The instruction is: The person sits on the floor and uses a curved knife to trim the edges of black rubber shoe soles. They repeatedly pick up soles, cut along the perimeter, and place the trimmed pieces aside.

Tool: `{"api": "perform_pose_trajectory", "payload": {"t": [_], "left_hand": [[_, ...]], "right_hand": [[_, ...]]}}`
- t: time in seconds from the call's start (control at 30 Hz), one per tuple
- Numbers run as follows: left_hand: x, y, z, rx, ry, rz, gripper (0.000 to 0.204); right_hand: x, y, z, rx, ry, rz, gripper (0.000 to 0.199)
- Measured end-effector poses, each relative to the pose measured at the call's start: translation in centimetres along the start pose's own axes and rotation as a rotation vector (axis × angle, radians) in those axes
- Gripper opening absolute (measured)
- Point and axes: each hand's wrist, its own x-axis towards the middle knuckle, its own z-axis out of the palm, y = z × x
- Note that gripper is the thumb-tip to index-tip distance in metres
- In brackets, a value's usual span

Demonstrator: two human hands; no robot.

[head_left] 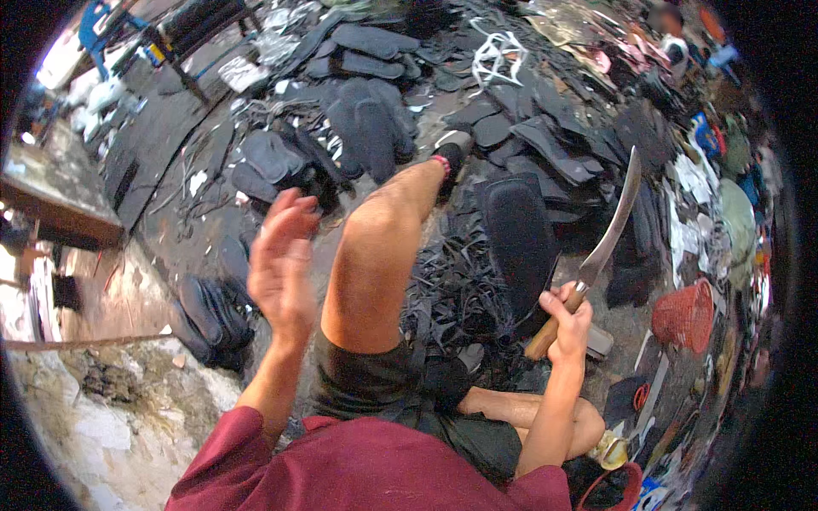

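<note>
My right hand (569,325) is closed round the wooden handle of a long knife (615,228). Its curved steel blade points up and away from me, above dark sheet pieces. To the left of my raised knee, my left hand (285,264) is held up with nothing in it. It is a little blurred, but its fingers look stretched out. Between my legs lies a heap of thin black offcut strips (452,285). A long black padded slab (515,243) with rounded corners rests beside the heap, left of the knife.
Stacks of black sole-shaped pieces (366,123) and dark sheets (558,145) cover the floor ahead. More black pieces (209,315) lie at left by a stained pale block (128,409). A red basket (683,315) stands at right. Another person (673,43) is at far right.
</note>
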Motion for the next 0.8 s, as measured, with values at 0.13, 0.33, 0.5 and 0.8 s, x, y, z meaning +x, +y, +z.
{"api": "perform_pose_trajectory", "payload": {"t": [0.13, 0.33, 0.5, 0.8], "left_hand": [[0.8, 3.6, 9.4, -0.534, -0.509, -0.618, 0.087], [0.3, 1.9, 10.0, -0.573, -1.076, -0.035, 0.062], [-0.1, 6.8, 6.1, -0.425, -0.262, -0.155, 0.048], [1.5, 6.9, 3.9, -0.253, -0.563, -1.265, 0.041]], "right_hand": [[-5.9, -3.2, 2.3, 0.212, -0.218, 0.216, 0.025], [-5.7, 2.2, 1.4, 0.093, 0.116, 0.14, 0.024], [-5.3, 7.1, -2.3, -0.898, 0.392, -0.374, 0.04], [-15.8, 0.7, 0.0, -0.536, -0.262, -0.507, 0.034]]}}
